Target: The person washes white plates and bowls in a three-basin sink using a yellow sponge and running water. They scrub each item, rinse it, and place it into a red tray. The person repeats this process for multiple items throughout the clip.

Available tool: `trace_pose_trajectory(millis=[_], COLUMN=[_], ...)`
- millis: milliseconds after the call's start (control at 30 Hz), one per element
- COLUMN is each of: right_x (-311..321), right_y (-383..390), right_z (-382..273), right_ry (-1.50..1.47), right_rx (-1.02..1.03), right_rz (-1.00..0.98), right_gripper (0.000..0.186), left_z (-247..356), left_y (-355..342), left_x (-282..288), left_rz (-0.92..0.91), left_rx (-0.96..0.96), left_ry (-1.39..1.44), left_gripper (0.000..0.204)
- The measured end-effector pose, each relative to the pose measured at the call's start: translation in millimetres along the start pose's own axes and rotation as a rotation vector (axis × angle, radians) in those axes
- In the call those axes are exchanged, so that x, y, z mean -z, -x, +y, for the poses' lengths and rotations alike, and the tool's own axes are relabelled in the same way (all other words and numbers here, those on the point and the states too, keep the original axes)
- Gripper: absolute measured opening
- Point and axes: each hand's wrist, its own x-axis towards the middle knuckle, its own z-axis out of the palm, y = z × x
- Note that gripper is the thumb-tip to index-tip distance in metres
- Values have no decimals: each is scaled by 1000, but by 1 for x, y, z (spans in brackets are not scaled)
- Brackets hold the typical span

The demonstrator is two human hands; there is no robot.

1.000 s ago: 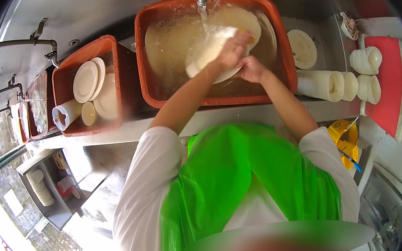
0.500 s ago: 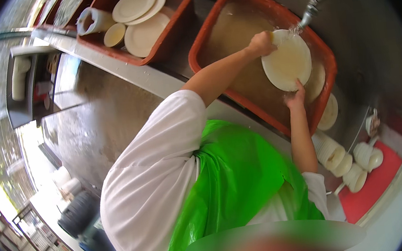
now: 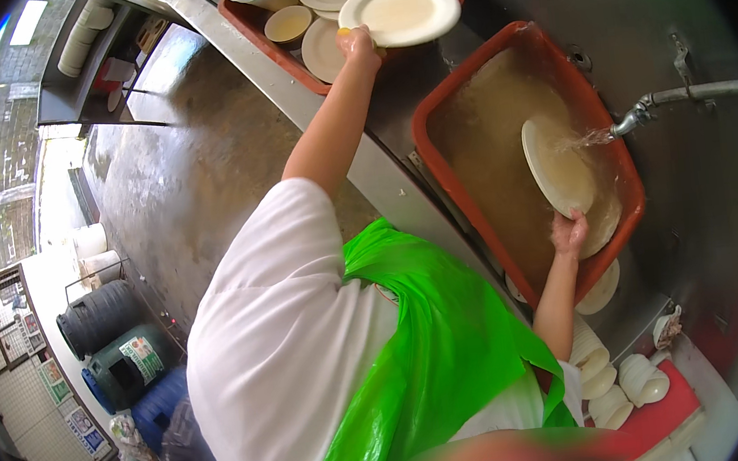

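As water (image 3: 591, 139) pours from a faucet (image 3: 632, 120), a worker's left hand (image 3: 360, 45) grips a white plate (image 3: 400, 13) by its edge over an orange dish bin (image 3: 269, 45); the right hand (image 3: 570, 233) grasps a tilted second plate (image 3: 556, 170) in a filled tub (image 3: 629, 176).

Daylight blown out at 10 o'clock, glare on wet grey-brown concrete floor (image 3: 199, 149) toward 11, smooth grey metal wall (image 3: 634, 14) dimmer at 2, highlights on shiny bright-green plastic apron (image 3: 419, 360), heavy blur at 6, fisheye-bent edges, black rim.
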Motion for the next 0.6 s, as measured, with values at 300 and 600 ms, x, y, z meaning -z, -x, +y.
trace_pose_trajectory(millis=[300, 600], right_x=[-57, -89], right_y=[66, 171], right_z=[23, -9], right_ry=[503, 486], right_rx=[187, 475], right_rz=[123, 392], right_gripper=[49, 61], left_z=[-85, -233], left_y=[161, 158], left_x=[-94, -85], left_rz=[-911, -899], left_rx=[-33, -766], left_ry=[-491, -1385], left_gripper=[33, 33])
